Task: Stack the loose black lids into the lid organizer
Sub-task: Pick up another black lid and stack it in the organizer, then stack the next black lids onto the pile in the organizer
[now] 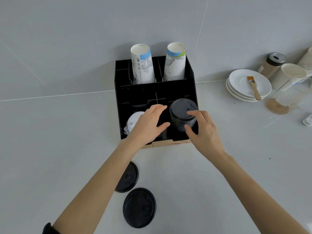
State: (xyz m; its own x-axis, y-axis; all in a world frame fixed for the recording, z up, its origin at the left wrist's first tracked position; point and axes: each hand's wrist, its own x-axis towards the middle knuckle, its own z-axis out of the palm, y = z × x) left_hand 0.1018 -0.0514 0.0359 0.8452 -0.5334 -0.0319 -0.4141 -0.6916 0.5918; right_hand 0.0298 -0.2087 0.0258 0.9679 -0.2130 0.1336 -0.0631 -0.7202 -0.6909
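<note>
Centre frame: right hand (202, 130) grasping black lid stack (183, 115) in organizer (121, 92) | left hand (148, 124) released | lids light, stiff, slick – pinch rims

The left edge of the upper loose black lid (128, 178) is being covered by the left forearm. Most of the white lid stack (133, 121) is being hidden behind the left hand (148, 124). The lower side of the black lid stack (182, 115) is being masked by the right hand (204, 130). At the right frame edge, a paper cup (306, 62) and a small white object (307, 120) are being cut off.
</note>
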